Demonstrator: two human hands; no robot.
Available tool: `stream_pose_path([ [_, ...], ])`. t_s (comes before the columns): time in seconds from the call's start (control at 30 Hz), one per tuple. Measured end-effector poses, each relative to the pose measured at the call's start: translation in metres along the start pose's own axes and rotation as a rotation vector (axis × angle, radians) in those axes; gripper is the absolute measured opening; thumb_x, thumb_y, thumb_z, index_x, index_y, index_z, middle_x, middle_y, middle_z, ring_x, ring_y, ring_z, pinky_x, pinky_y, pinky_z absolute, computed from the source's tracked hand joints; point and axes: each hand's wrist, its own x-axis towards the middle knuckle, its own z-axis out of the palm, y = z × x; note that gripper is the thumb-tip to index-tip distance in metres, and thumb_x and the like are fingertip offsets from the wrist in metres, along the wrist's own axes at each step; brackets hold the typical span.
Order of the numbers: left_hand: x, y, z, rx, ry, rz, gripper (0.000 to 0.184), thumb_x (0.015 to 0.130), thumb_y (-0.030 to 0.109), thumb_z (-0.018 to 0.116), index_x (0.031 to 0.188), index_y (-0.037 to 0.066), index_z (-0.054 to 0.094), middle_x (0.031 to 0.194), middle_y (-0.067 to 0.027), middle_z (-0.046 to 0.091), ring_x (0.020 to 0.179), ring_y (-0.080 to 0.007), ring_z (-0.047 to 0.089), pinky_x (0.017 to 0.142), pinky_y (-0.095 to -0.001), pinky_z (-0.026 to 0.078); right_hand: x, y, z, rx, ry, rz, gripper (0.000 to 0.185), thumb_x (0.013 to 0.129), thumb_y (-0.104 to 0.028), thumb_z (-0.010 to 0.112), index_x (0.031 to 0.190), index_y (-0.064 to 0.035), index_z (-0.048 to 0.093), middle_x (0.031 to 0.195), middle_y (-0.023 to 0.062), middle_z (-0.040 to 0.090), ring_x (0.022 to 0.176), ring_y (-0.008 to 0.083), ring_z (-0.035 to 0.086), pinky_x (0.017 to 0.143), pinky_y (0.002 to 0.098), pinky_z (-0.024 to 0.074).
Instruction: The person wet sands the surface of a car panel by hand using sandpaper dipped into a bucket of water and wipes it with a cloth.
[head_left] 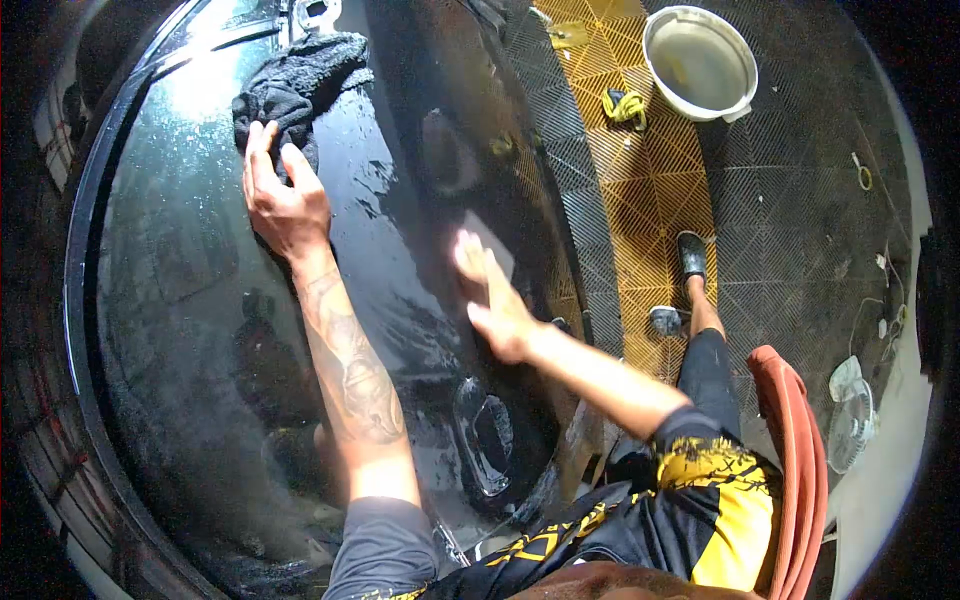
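Note:
My left hand (287,205) is at the near end of a bunched black cloth (300,85), its fingertips bent onto the fabric and its thumb a little apart. Under the cloth is a wet, glossy black car panel (380,270), with droplets and streaks over it. Farther right, my right hand (497,305) presses on the panel's curved side. Its fingers lie together over a pale, flat, square-edged piece (497,245), partly hidden beneath them; the thumb stands out to the side. What kind of piece it is cannot be made out.
A white bucket (700,65) holding cloudy liquid stands on the floor at upper right. Near it lies a yellow-and-black bundle (625,108) on yellow floor tiles (655,170). A reddish cloth (790,430) hangs by my right side, and a clear plastic container (852,425) lies by the wall.

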Motion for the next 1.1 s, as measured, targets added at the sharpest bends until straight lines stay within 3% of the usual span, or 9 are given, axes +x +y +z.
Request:
stream_pose_path([
  [0.13,-0.001,0.000,0.002,-0.009,0.018,0.024,0.031,0.089,0.014,0.055,0.116,0.003,0.065,0.126,-0.0159,0.063,0.115,-0.0342,0.059,0.100,-0.0396,0.045,0.142,0.040,-0.042,0.112,0.184,-0.079,0.070,0.086,-0.008,0.052,0.149,0.0018,0.021,0.157,0.0224,0.021,0.148,0.0327,0.016,0.121,0.0403,0.0084],
  [0.2,0.001,0.001,-0.001,-0.007,-0.003,0.011,0.030,0.088,0.014,0.056,0.115,0.003,0.065,0.125,-0.0164,0.063,0.115,-0.0347,0.059,0.100,-0.0397,0.044,0.149,0.032,-0.037,0.079,0.224,0.133,0.066,0.085,-0.009,0.053,0.146,0.0021,0.028,0.157,0.0226,0.021,0.148,0.0324,0.014,0.122,0.0408,0.0071],
  [0.27,0.001,-0.001,0.002,-0.021,0.009,0.036,0.030,0.088,0.013,0.056,0.115,0.002,0.065,0.125,-0.0168,0.063,0.115,-0.0348,0.059,0.100,-0.0398,0.045,0.087,0.023,-0.016,0.119,0.177,-0.085,0.071,0.083,-0.010,0.053,0.148,0.0002,0.028,0.159,0.0201,0.018,0.149,0.0321,0.010,0.122,0.0420,0.0045],
  [0.4,0.002,0.000,0.003,-0.019,0.031,0.032,0.030,0.089,0.012,0.055,0.114,0.001,0.065,0.124,-0.0173,0.064,0.115,-0.0347,0.060,0.100,-0.0398,0.045,-0.013,-0.001,0.002,0.042,-0.042,0.045,0.083,0.078,-0.007,0.052,0.154,-0.0026,0.018,0.162,0.0148,0.008,0.151,0.0289,0.000,0.122,0.0434,0.0011],
  [0.5,0.001,0.000,0.002,-0.012,0.027,0.039,0.030,0.089,0.013,0.055,0.115,0.002,0.065,0.124,-0.0167,0.064,0.115,-0.0338,0.060,0.101,-0.0395,0.045,0.085,0.014,-0.023,-0.101,0.052,-0.066,0.076,0.089,-0.016,0.053,0.153,-0.0012,0.015,0.161,0.0189,0.006,0.150,0.0315,0.004,0.122,0.0433,0.0040],
  [0.6,0.001,0.002,0.000,-0.020,0.021,0.014,0.030,0.089,0.014,0.055,0.115,0.002,0.065,0.124,-0.0165,0.064,0.116,-0.0336,0.059,0.101,-0.0391,0.044,0.175,0.044,-0.038,-0.054,0.274,-0.078,0.057,0.091,-0.016,0.049,0.141,0.0030,0.031,0.147,0.0251,0.033,0.143,0.0375,0.025,0.121,0.0429,0.0112],
  [0.67,0.002,0.003,-0.001,-0.021,-0.002,-0.015,0.031,0.089,0.014,0.055,0.117,0.003,0.065,0.125,-0.0163,0.063,0.117,-0.0337,0.059,0.102,-0.0389,0.044,0.145,0.024,-0.030,0.195,0.281,-0.028,0.054,0.089,-0.014,0.049,0.138,0.0034,0.035,0.147,0.0230,0.035,0.143,0.0355,0.026,0.121,0.0418,0.0114],
  [0.8,0.000,-0.002,0.002,-0.037,-0.003,-0.003,0.031,0.090,0.013,0.054,0.119,0.004,0.064,0.128,-0.0165,0.061,0.119,-0.0335,0.058,0.102,-0.0392,0.044,0.002,0.007,0.001,0.159,0.016,-0.030,0.078,0.082,-0.002,0.049,0.152,0.0006,0.016,0.162,0.0142,0.014,0.151,0.0261,0.004,0.121,0.0409,-0.0002],
  [1.1,0.001,-0.002,0.001,-0.042,-0.001,-0.005,0.031,0.091,0.015,0.053,0.117,0.005,0.065,0.128,-0.0147,0.062,0.119,-0.0317,0.058,0.102,-0.0387,0.043,0.130,0.024,-0.035,0.268,0.191,0.178,0.076,0.085,-0.011,0.050,0.152,-0.0005,0.017,0.158,0.0194,0.021,0.149,0.0304,0.010,0.121,0.0401,0.0054],
])
